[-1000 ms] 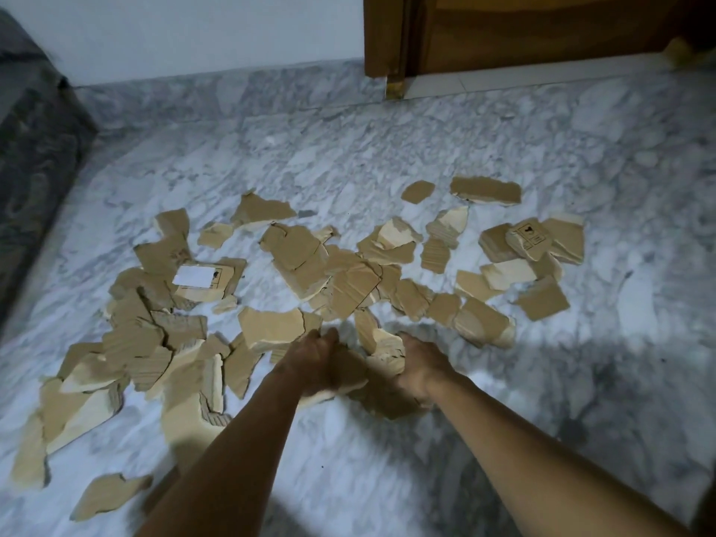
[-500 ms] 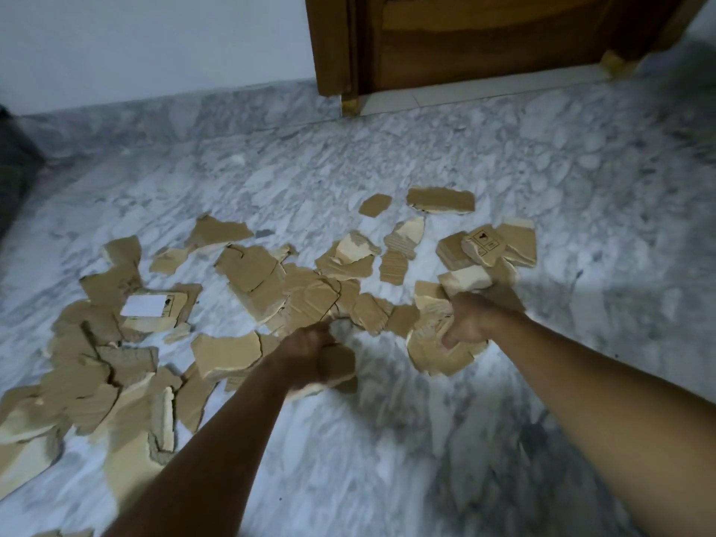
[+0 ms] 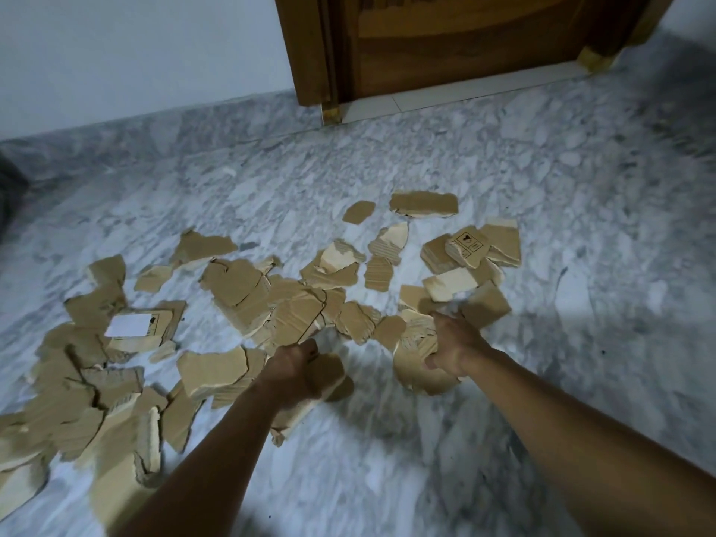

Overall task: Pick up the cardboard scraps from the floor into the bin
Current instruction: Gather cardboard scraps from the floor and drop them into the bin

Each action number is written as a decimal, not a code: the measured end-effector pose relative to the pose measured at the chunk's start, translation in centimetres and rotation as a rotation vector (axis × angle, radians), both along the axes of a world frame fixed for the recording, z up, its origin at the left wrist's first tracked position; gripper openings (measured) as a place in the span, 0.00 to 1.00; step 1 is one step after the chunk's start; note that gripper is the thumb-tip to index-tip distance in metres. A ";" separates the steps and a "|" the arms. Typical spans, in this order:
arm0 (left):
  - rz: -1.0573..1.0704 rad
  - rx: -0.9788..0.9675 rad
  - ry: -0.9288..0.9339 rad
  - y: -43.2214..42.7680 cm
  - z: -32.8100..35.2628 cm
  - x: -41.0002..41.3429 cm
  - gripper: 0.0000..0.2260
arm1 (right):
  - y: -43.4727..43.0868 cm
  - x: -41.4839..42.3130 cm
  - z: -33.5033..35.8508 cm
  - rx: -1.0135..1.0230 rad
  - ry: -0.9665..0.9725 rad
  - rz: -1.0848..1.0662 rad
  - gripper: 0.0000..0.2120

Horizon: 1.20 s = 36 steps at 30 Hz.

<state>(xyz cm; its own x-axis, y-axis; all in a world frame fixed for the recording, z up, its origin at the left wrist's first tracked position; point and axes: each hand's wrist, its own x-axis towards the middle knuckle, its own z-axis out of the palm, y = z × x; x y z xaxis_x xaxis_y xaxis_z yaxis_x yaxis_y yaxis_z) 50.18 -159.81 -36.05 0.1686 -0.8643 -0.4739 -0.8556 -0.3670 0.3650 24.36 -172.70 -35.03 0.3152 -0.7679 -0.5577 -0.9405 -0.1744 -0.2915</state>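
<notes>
Several torn brown cardboard scraps (image 3: 240,281) lie scattered over the grey marble floor (image 3: 387,478), thickest at the left. My left hand (image 3: 296,368) is closed around a few scraps (image 3: 329,375) near the middle of the floor. My right hand (image 3: 455,344) grips a bundle of scraps (image 3: 416,368) further right, beside a flat piece (image 3: 486,304). One scrap at the left carries a white label (image 3: 129,324). No bin is in view.
A wooden door (image 3: 465,40) and its frame stand at the back right, above a pale threshold strip (image 3: 445,96). A white wall (image 3: 135,52) runs along the back left. A dark object (image 3: 7,188) sits at the far left edge.
My right hand has moved right and further away with its bundle of scraps. My left hand keeps its hold on scraps. The view has panned right, so the door shifted left.
</notes>
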 end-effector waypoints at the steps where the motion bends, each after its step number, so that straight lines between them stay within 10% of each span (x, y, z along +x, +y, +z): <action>1: 0.013 0.028 0.037 -0.1 0.0 0.0 0.22 | 0.0 -0.6 0.3 0.041 -0.029 -0.014 0.48; 6: -0.086 0.062 0.058 -3.8 1.8 -1.7 0.19 | -1.9 -4.5 3.0 0.168 -0.042 -0.017 0.42; 12: -0.284 0.060 0.073 -10.6 1.4 -7.3 0.20 | -2.5 -7.3 4.5 0.072 0.107 0.060 0.09; 22: -0.377 -0.170 -0.263 -11.0 -2.5 -9.9 0.18 | -2.0 -7.9 0.0 -0.127 0.043 0.065 0.16; 33: -0.285 -0.110 -0.094 -10.0 0.4 -8.4 0.26 | -8.2 -8.4 3.5 0.016 -0.009 -0.042 0.33; 36: -0.162 0.001 0.050 -10.9 1.7 -5.8 0.12 | -10.0 -6.9 3.5 -0.026 -0.076 -0.056 0.31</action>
